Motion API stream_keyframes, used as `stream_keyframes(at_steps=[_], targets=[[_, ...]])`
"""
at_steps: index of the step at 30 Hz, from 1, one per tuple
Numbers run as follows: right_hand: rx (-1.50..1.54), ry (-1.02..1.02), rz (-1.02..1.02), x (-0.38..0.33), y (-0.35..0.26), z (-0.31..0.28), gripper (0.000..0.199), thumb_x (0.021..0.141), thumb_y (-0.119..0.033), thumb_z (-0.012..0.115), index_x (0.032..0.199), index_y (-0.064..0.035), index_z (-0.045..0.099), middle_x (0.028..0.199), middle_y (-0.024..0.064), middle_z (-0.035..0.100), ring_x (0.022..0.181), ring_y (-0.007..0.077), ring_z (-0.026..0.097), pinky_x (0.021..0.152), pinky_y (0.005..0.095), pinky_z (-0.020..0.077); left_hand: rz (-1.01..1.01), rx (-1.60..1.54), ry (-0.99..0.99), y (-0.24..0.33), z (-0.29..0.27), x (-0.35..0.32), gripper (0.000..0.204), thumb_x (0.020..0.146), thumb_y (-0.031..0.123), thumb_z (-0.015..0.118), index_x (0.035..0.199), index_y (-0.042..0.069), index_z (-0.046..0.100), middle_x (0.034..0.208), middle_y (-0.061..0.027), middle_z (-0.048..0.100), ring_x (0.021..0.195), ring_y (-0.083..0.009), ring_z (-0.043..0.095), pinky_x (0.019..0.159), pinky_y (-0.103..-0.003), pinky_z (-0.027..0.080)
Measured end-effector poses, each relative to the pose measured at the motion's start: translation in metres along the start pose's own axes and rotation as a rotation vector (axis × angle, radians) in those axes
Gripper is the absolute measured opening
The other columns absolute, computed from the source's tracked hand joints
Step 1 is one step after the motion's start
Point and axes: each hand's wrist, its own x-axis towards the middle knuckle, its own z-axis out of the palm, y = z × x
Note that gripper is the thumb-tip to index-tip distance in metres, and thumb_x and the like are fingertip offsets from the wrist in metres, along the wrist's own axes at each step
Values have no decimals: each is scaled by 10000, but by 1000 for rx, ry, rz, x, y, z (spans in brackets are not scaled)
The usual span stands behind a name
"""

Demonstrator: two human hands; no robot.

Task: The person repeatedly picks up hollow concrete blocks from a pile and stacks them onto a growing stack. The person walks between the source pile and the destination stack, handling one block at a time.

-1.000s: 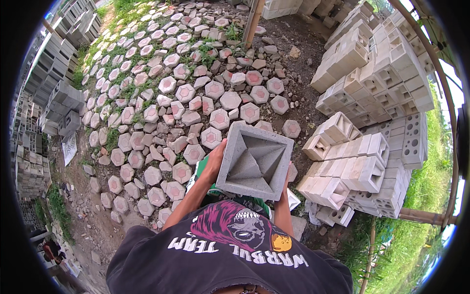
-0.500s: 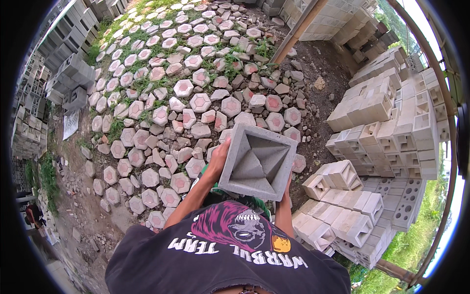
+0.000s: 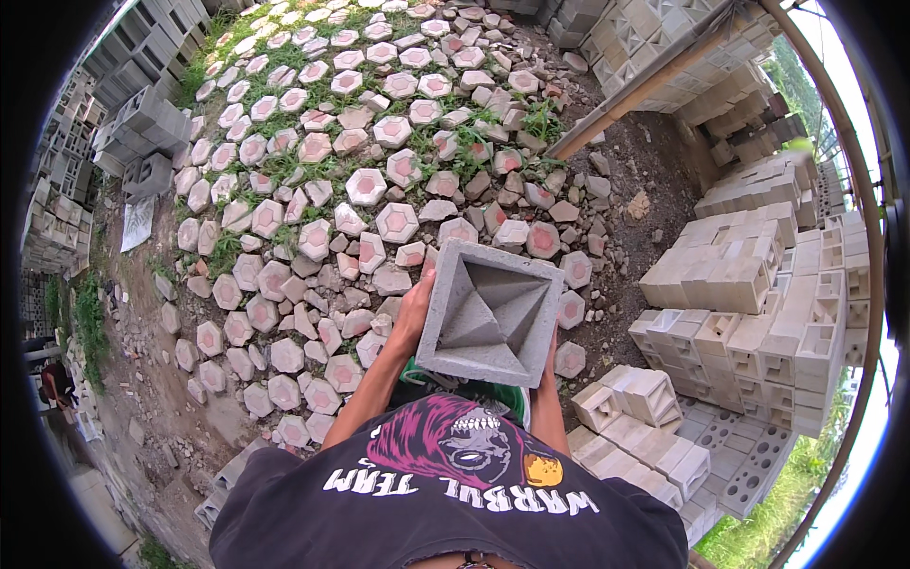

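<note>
A square grey concrete block (image 3: 491, 318) with a recessed, faceted face of triangular slopes is held up in front of my body. My left hand (image 3: 414, 308) is closed along its left side, with the fingers partly hidden at the edge. On the opposite side my right hand (image 3: 547, 370) grips the block's lower right edge, mostly covered by the block itself. The patterned face is turned up toward me. Green shoes (image 3: 450, 381) show just under the block.
Hexagonal pavers (image 3: 396, 223) with reddish centres, rubble and grass cover the ground ahead. Pale blocks (image 3: 716, 270) are stacked at the right, with lower blocks (image 3: 645, 455) nearer me. A wooden post (image 3: 607, 119) slants at the back right. Grey blocks (image 3: 142, 128) stand at the far left.
The surroundings have turned slightly clockwise in view, with the right-hand stacks sitting lower. The block has shifted a little left in the picture, still between both hands.
</note>
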Motion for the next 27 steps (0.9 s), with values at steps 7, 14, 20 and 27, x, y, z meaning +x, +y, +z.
stream_keyframes(at_steps=[7, 14, 20, 27], targets=[[-95, -152, 66, 115, -67, 71, 726, 927, -617, 355, 1402, -67, 352, 1330, 126, 451, 1192, 247, 455, 1021, 361, 363, 31, -63, 134, 58, 9, 90, 632, 957, 513, 378, 1234, -35, 528, 1153, -105, 579, 1021, -168, 510, 911, -278, 377], [-186, -330, 141, 241, -90, 110, 705, 932, -609, 358, 1374, -61, 390, 1261, 106, 498, 1126, 219, 494, 964, 339, 405, 100, -205, 322, 120, 3, 146, 638, 949, 535, 377, 1236, -10, 542, 1106, -95, 601, 969, -164, 540, 860, -288, 409], [-276, -390, 217, 328, -90, 172, 697, 934, -607, 354, 1363, -59, 404, 1227, 94, 514, 1092, 203, 507, 940, 324, 415, 65, -292, 422, 144, -37, 209, 668, 950, 542, 367, 1264, -28, 518, 1163, -123, 584, 1020, -180, 536, 892, -287, 405], [-270, -331, 278, 387, -100, 317, 649, 944, -591, 360, 1283, -52, 487, 1073, 51, 558, 947, 142, 530, 815, 280, 444, 109, -377, 404, 222, -113, 287, 688, 956, 542, 352, 1302, -39, 483, 1246, -133, 542, 1099, -191, 501, 948, -284, 370]])
